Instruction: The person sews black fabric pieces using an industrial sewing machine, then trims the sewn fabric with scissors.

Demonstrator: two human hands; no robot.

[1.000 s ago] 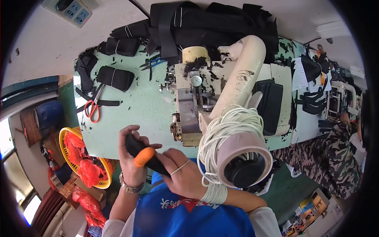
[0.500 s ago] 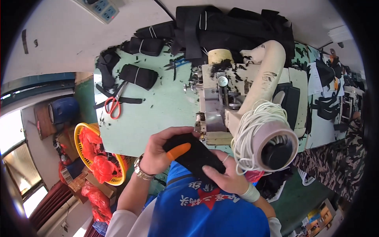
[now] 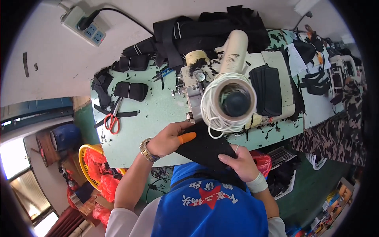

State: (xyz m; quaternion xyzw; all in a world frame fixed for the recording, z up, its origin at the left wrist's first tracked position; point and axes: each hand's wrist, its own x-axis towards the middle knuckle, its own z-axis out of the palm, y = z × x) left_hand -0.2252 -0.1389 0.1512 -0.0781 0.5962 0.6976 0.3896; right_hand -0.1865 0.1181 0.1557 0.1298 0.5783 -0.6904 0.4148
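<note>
A flat piece of black fabric (image 3: 207, 150) stretches between my two hands, just off the front edge of the table. My left hand (image 3: 167, 140) grips its left end, and an orange finger cot (image 3: 187, 138) covers the thumb. The lower right end is pinched by my right hand (image 3: 241, 164), thumb on top, with a white band round one finger. Part of the fabric's far edge goes under the coil of white cord (image 3: 211, 104) on the pale sewing machine (image 3: 233, 51), which hides the needle area.
Red-handled scissors (image 3: 112, 123), blue snips (image 3: 164, 73) and a tied black fabric bundle (image 3: 132, 91) lie on the green table (image 3: 158, 114). A black fabric stack (image 3: 268, 91) rests on the machine. A yellow basket (image 3: 83, 160) holding red bags stands left; a camouflage cloth (image 3: 335, 146) hangs right.
My view has shifted, so the machine's cord coil sits further left and higher. Both hands have moved slightly apart and the black fabric shows wider and flatter between them.
</note>
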